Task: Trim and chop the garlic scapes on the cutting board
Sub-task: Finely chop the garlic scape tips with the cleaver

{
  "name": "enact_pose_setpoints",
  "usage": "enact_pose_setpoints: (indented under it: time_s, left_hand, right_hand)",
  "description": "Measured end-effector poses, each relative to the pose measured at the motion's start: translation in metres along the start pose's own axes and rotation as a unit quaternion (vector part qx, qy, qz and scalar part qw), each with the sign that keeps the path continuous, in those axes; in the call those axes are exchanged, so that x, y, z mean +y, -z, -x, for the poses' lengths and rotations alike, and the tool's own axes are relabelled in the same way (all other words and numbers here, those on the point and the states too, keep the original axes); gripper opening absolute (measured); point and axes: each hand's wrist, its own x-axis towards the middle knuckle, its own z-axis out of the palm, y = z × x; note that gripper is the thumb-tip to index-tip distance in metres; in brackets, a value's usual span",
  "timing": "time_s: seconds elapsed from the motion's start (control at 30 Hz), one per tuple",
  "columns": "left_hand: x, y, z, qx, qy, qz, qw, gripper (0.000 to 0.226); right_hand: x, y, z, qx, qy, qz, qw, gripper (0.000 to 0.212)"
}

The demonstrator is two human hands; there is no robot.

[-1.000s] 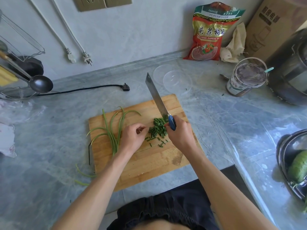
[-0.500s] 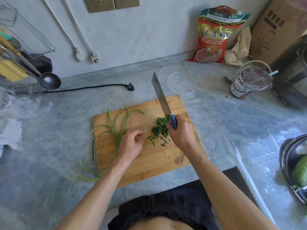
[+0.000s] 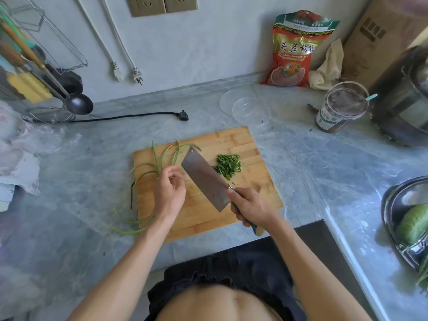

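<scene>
A bamboo cutting board (image 3: 252,144) lies on the grey counter. Several long green garlic scapes (image 3: 159,158) lie across its left side, and their thin ends hang off onto the counter. A small heap of chopped scape pieces (image 3: 228,164) sits right of the board's middle. My right hand (image 3: 251,207) grips the blue handle of a cleaver (image 3: 205,179), whose blade is tilted with its flat face up, between the heap and my left hand. My left hand (image 3: 170,188) hovers over the board beside the whole scapes, fingers loosely curled, holding nothing.
Clear plastic lids (image 3: 245,105) lie just behind the board. A plastic jar (image 3: 340,107), a red snack bag (image 3: 294,47) and a metal pot (image 3: 407,98) stand at the back right. A black plug and cord (image 3: 183,115) lie back left. A steel bowl with greens (image 3: 410,221) sits right.
The cleaver has turned from edge-down at the pieces to tilted flat, and the loose chopped pieces are now gathered into a heap farther back. My left hand shifted toward the whole scapes.
</scene>
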Motion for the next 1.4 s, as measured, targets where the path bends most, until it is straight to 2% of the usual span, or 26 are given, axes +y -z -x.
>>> enact_pose_setpoints:
  time_s: [0.17,0.33,0.5,0.67,0.77,0.97,1.13,1.23,1.33,1.4]
  left_hand:
    - [-0.006,-0.010,0.021,-0.036,0.022,-0.005,0.999,0.026]
    - [-0.012,-0.018,0.024,-0.048,0.007,-0.029,0.998,0.019]
    - [-0.013,-0.022,0.024,-0.035,-0.014,-0.040,0.998,0.024]
    - [-0.011,-0.023,0.022,-0.018,-0.006,-0.020,1.000,0.038]
    - [-0.010,-0.024,0.017,-0.024,-0.008,-0.026,0.999,0.035]
    - [-0.003,-0.037,0.002,-0.049,-0.021,-0.046,0.998,0.027]
    - [0.012,-0.044,-0.003,-0.063,-0.029,-0.059,0.996,0.026]
    - [0.014,-0.045,-0.005,-0.073,-0.039,-0.060,0.995,0.028]
    - [0.014,-0.047,-0.014,-0.100,-0.069,-0.068,0.990,0.031]
    - [0.012,-0.053,-0.023,-0.128,-0.106,-0.092,0.982,0.036]
  right_hand:
    - [0.016,0.008,0.006,0.029,-0.039,0.022,0.999,0.037]
    - [0.015,0.031,0.004,0.103,-0.034,0.082,0.991,0.039]
    - [-0.001,0.005,0.006,0.061,0.005,0.099,0.993,0.038]
    - [0.009,0.012,-0.001,0.061,-0.032,0.081,0.994,0.039]
    - [0.010,0.031,-0.003,0.090,-0.030,0.094,0.991,0.038]
    - [0.008,0.027,0.002,0.059,0.006,0.154,0.986,0.041]
    - [0.013,0.044,-0.007,0.078,-0.052,0.099,0.991,0.041]
    - [0.007,0.053,-0.007,0.088,-0.039,0.086,0.992,0.039]
    - [0.003,0.049,-0.001,0.148,-0.010,0.015,0.989,0.041]
    - [0.006,0.045,0.000,0.214,-0.006,0.018,0.977,0.045]
